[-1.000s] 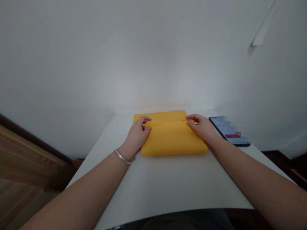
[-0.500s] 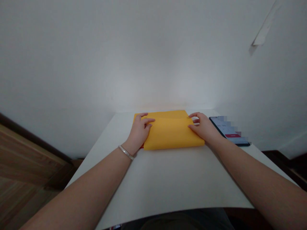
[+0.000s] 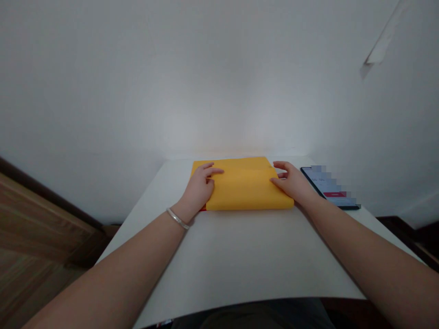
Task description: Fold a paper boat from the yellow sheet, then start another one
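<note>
Your yellow cloth [image 3: 245,187] looks soft and matt. The metal bangle [image 3: 177,219] you wear has a polished silvery shine. At 3 o'clock from the cloth, the phone [image 3: 329,188] has a smooth, glossy glass screen. The counter [image 3: 240,251] is smooth matt white, and the wood panel [image 3: 41,214] at 8 o'clock shows brown grain.

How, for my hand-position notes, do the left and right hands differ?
The left hand wears a silver bangle; the right hand has a bare wrist. The left sits at the folded yellow sheet's left end, the right at its right end, nearer the phone. Both touch it.
</note>
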### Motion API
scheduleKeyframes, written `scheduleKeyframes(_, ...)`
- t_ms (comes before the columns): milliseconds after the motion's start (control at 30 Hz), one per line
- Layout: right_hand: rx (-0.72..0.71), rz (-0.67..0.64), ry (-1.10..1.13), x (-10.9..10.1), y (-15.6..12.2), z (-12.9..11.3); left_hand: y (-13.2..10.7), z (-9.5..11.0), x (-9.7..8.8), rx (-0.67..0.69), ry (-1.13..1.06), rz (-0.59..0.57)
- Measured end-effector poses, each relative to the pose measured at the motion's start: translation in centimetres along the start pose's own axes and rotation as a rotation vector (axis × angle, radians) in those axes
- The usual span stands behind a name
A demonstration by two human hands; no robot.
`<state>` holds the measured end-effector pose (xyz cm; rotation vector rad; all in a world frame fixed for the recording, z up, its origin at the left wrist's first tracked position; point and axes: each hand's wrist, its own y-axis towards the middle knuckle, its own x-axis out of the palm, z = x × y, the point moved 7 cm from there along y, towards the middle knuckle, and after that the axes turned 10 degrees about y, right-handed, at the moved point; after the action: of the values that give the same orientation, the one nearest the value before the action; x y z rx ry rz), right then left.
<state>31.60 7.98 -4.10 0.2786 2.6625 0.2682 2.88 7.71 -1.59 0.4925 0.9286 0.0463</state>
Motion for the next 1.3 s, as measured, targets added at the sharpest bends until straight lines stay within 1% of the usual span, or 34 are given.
scheduleKeyframes(167, 0.043, 0.011, 0.332, -0.1, 0.0, 0.7, -0.2, -1.1, 0.6, -0.136, -0.252, -0.040)
scheduleKeyframes(267, 0.027, 0.018, 0.462, -0.2, -0.5, -0.1, -0.3, -0.8, 0.5, -0.165, -0.359, -0.035)
scheduleKeyframes(333, 0.001, 0.028, 0.515, -0.2, -0.8, -1.0, -0.4, -0.5, -0.1, -0.188, -0.355, -0.004)
scheduleKeyframes(367, -0.022, 0.031, 0.525, -0.2, -1.0, -1.6, -0.4, -0.1, -0.7, -0.178, -0.300, 0.026)
scheduleKeyframes(400, -0.043, 0.028, 0.530, -0.1, -1.2, -2.2, -0.5, 0.6, -1.5, -0.132, -0.189, 0.076)
scheduleKeyframes(433, -0.066, 0.023, 0.525, -0.1, -1.4, -2.8, -0.5, 1.6, -2.3, -0.052, -0.048, 0.119)
scheduleKeyframes(467, -0.088, 0.017, 0.516, 0.1, -1.6, -3.4, -0.7, 2.9, -2.8, 0.047, 0.106, 0.135)
scheduleKeyframes(533, -0.125, 0.018, 0.490, 0.3, -2.1, -4.3, -1.1, 5.3, -3.4, 0.200, 0.316, 0.139)
scheduleKeyframes(567, -0.141, 0.018, 0.482, 0.4, -2.3, -4.7, -1.3, 6.4, -3.2, 0.270, 0.380, 0.099)
scheduleKeyframes(600, -0.156, 0.020, 0.472, 0.5, -2.5, -5.1, -1.5, 7.5, -2.9, 0.339, 0.418, 0.034)
scheduleKeyframes(633, -0.171, 0.017, 0.464, 0.6, -2.7, -5.4, -1.7, 8.5, -2.5, 0.391, 0.440, -0.047)
scheduleKeyframes(667, -0.185, 0.014, 0.462, 0.7, -2.9, -5.6, -1.8, 9.3, -2.4, 0.417, 0.442, -0.086)
scheduleKeyframes(733, -0.205, 0.013, 0.471, 0.8, -3.1, -5.9, -1.7, 10.6, -2.5, 0.434, 0.425, -0.120)
scheduleKeyframes(800, -0.211, 0.027, 0.492, 0.7, -3.2, -6.0, -1.6, 11.5, -2.4, 0.453, 0.414, -0.182)
scheduleKeyframes(967, -0.165, 0.062, 0.543, 0.5, -3.0, -5.6, -0.8, 12.2, -1.5, 0.450, 0.471, -0.382)
scheduleKeyframes(1000, -0.159, 0.066, 0.555, 0.5, -2.9, -5.6, -0.6, 12.4, -1.3, 0.461, 0.474, -0.384)
scheduleKeyframes(1033, -0.160, 0.069, 0.566, 0.5, -3.0, -5.7, -0.3, 12.7, -1.2, 0.480, 0.460, -0.357)
scheduleKeyframes(1067, -0.168, 0.069, 0.575, 0.4, -3.0, -5.8, 0.0, 12.8, -1.1, 0.472, 0.423, -0.307)
scheduleKeyframes(1133, -0.198, 0.067, 0.585, 0.5, -3.2, -6.0, 0.8, 12.7, -1.0, 0.397, 0.293, -0.195)
scheduleKeyframes(1167, -0.214, 0.066, 0.583, 0.5, -3.3, -6.2, 1.1, 12.4, -0.8, 0.350, 0.245, -0.158)
scheduleKeyframes(1233, -0.242, 0.068, 0.571, 0.6, -3.4, -6.3, 1.6, 11.5, -0.2, 0.272, 0.158, -0.107)
scheduleKeyframes(1300, -0.262, 0.075, 0.554, 0.7, -3.4, -6.2, 2.0, 10.6, 0.5, 0.226, 0.070, -0.092)
